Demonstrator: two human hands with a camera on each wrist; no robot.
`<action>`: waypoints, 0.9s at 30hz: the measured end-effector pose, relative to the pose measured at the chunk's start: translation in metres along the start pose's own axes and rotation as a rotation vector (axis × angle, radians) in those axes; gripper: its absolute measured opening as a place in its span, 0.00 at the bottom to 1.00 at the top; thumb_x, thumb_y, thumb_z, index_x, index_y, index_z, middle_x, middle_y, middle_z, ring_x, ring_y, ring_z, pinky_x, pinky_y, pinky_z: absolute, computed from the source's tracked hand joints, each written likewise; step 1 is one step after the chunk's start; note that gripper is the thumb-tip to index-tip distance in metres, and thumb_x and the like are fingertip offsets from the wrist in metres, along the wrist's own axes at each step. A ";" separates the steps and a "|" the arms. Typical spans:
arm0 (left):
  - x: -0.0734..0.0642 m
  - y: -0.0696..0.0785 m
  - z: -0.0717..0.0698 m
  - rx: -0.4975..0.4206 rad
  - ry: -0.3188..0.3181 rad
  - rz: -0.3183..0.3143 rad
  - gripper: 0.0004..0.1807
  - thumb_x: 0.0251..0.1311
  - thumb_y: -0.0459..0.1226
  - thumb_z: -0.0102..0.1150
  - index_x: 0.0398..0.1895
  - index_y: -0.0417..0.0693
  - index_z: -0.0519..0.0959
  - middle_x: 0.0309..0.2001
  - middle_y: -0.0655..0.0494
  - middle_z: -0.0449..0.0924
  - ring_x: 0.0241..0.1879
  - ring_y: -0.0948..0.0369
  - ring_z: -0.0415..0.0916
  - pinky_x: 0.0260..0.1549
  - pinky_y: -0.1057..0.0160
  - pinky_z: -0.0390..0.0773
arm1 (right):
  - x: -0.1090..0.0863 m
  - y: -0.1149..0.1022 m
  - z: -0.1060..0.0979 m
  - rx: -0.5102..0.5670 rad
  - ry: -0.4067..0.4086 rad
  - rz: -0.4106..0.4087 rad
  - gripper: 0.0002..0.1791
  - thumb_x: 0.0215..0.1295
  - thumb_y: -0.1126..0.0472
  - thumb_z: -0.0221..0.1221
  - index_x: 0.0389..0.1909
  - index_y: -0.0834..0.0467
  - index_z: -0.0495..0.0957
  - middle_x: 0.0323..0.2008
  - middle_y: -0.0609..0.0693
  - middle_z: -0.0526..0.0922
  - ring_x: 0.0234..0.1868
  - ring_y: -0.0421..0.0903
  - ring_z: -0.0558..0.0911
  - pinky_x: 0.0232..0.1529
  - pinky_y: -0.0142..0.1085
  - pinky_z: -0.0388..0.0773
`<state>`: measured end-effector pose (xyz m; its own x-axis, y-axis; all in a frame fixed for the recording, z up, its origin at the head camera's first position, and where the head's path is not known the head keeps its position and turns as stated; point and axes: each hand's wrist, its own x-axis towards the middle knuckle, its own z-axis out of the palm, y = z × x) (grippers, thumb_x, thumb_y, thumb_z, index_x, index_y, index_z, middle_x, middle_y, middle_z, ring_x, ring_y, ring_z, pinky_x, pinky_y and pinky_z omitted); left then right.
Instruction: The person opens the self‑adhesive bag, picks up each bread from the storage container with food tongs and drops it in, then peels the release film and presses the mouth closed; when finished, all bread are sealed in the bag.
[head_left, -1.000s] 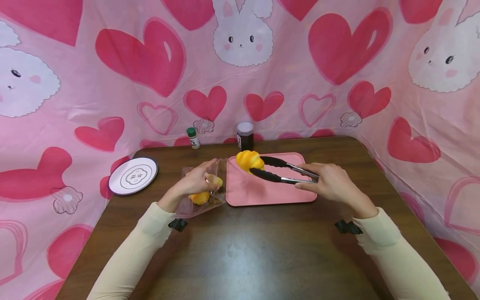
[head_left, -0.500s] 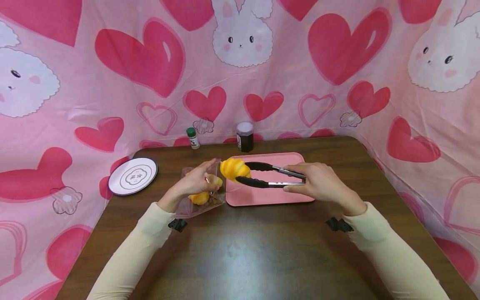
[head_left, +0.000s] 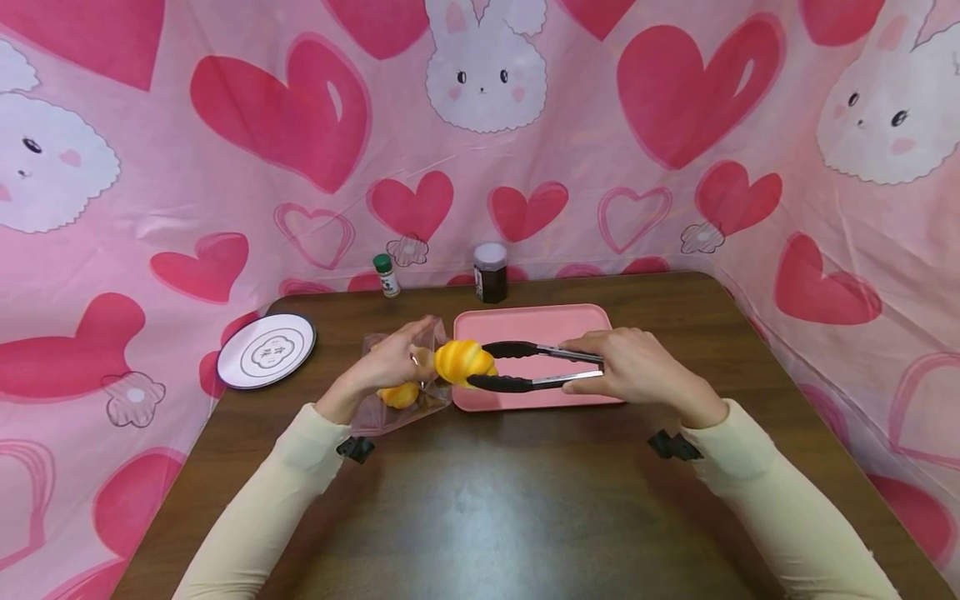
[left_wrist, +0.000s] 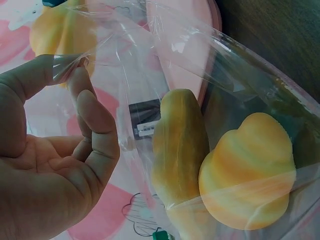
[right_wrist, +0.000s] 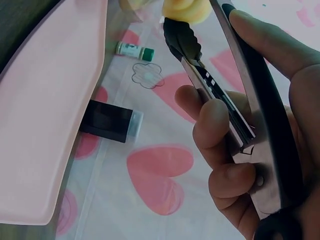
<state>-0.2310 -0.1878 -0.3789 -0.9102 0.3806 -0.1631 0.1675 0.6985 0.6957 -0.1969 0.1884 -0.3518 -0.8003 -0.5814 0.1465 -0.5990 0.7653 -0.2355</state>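
My right hand (head_left: pixel 637 364) grips a pair of metal tongs (head_left: pixel 551 381) with black scalloped tips. Between those tips sits a yellow croissant-shaped bread roll (head_left: pixel 463 362), held above the left end of the pink tray (head_left: pixel 562 396) and close to the bag's mouth. My left hand (head_left: pixel 392 360) pinches the edge of a clear plastic bag (head_left: pixel 371 418) between thumb and fingers, as the left wrist view shows. Inside the bag lie a long bread roll (left_wrist: pixel 180 150) and a rounded, ridged roll (left_wrist: pixel 252 175). Part of the bag is hidden beneath my left hand in the head view.
A white plate (head_left: pixel 251 371) with a printed emblem lies at the table's left edge. Along the back stand a small green-capped shaker bottle (head_left: pixel 386 277) and a dark jar (head_left: pixel 491 275) with a pale lid. Patterned pink cloth (head_left: pixel 480 158) surrounds the brown table (head_left: pixel 487 508).
The right hand has moved left and slightly nearer, carrying the roll in the tongs from over the tray to the bag's opening. My left hand and the bag stay in place.
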 end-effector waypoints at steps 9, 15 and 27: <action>0.003 -0.003 -0.001 -0.018 -0.007 -0.006 0.52 0.55 0.39 0.68 0.80 0.50 0.49 0.80 0.47 0.48 0.76 0.43 0.56 0.70 0.38 0.62 | -0.004 0.001 -0.004 -0.071 0.016 0.045 0.35 0.52 0.37 0.71 0.58 0.50 0.82 0.49 0.51 0.88 0.37 0.47 0.84 0.31 0.40 0.78; 0.002 -0.002 -0.001 -0.039 -0.015 -0.023 0.52 0.56 0.38 0.67 0.81 0.52 0.48 0.81 0.49 0.46 0.75 0.43 0.56 0.70 0.38 0.62 | -0.008 0.000 -0.005 -0.065 -0.002 -0.008 0.33 0.52 0.38 0.71 0.57 0.50 0.83 0.50 0.50 0.88 0.40 0.48 0.86 0.34 0.41 0.80; 0.002 0.000 0.000 -0.069 -0.044 -0.012 0.53 0.53 0.35 0.65 0.81 0.52 0.47 0.81 0.51 0.46 0.77 0.45 0.52 0.72 0.37 0.57 | 0.001 -0.007 0.002 -0.100 0.013 -0.026 0.33 0.50 0.37 0.72 0.56 0.48 0.83 0.48 0.48 0.88 0.33 0.42 0.82 0.25 0.32 0.73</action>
<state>-0.2332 -0.1871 -0.3795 -0.8941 0.4002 -0.2009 0.1290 0.6599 0.7402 -0.1937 0.1819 -0.3519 -0.7841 -0.5985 0.1640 -0.6189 0.7738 -0.1348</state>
